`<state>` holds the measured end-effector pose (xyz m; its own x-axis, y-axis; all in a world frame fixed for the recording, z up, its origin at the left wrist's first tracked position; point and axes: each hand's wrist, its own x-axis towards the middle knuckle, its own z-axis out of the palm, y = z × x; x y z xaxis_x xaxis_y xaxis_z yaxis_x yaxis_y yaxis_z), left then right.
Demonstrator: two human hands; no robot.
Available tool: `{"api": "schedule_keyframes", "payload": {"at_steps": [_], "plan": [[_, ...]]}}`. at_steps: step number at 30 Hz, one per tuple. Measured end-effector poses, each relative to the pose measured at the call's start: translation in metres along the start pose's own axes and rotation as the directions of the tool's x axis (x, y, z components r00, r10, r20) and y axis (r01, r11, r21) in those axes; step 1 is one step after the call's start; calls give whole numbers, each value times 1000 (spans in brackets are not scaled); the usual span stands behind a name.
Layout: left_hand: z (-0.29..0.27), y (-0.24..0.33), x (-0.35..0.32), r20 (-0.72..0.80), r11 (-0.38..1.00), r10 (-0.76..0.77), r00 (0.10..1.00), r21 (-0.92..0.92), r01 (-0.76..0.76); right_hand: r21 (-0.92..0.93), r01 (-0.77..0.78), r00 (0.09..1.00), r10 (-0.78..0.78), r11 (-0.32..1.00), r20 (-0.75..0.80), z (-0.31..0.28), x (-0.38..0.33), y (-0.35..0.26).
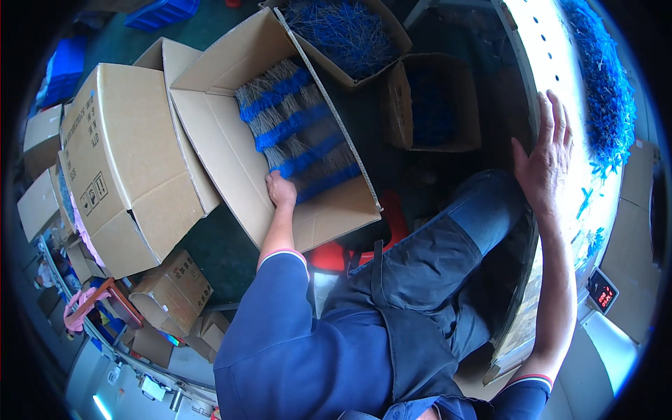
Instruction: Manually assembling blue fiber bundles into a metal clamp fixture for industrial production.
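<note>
My left hand reaches down into an open cardboard box. Its fingers are curled at the near end of one of the rows of blue parts with thin wire leads, and the fingertips are partly hidden among them. These parts lie in bundles, blue bands alternating with pale wires. On the right, my right hand rests on the edge of a bright white table, fingers stretched out and thumb apart, holding nothing. A big heap of loose blue parts lies on that table beyond the hand.
A box of loose blue wired parts stands at the far side, with a darker open box beside it. Closed cartons stand on the left. A red stool is by my legs. A small digital display sits at the right.
</note>
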<state>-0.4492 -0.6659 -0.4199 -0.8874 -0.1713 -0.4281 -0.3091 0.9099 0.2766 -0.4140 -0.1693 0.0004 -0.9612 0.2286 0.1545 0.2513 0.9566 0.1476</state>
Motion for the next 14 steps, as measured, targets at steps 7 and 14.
{"api": "schedule_keyframes", "payload": {"at_steps": [7,14], "plan": [[3,-2,5,158,988,143,977,27,-149,12,21,999,-21,1000,-30,4,2,2],[-15,19,13,487,994,80,870,24,-104,24,6,998,-5,1000,-57,4,-2,5]]}}
